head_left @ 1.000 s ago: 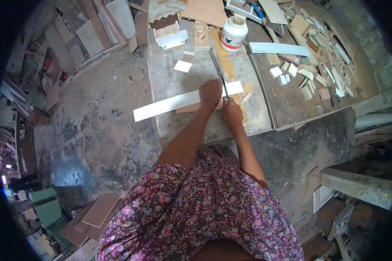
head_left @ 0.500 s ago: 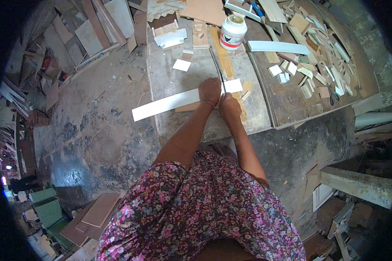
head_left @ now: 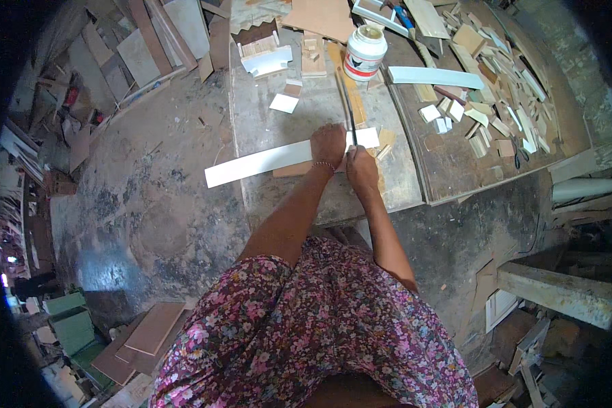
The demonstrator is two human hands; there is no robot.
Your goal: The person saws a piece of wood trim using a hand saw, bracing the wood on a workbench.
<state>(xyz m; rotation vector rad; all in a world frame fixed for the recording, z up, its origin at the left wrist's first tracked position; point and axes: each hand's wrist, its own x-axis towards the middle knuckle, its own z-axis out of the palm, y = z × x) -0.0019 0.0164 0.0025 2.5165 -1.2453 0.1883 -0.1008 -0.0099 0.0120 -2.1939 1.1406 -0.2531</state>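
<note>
White strip lies beneath the left hand, which is bunched over it and grips it, seemingly so it cannot slide under the long dark blade. Just beside, the right hand is closed round the blade's near end, so the blade points away across the strip, between its short right end and the left hand. Brown board shows below the strip, left of the left wrist, probably propping it above the bench; the white jar stands beyond both hands, apparently clear of the blade
</note>
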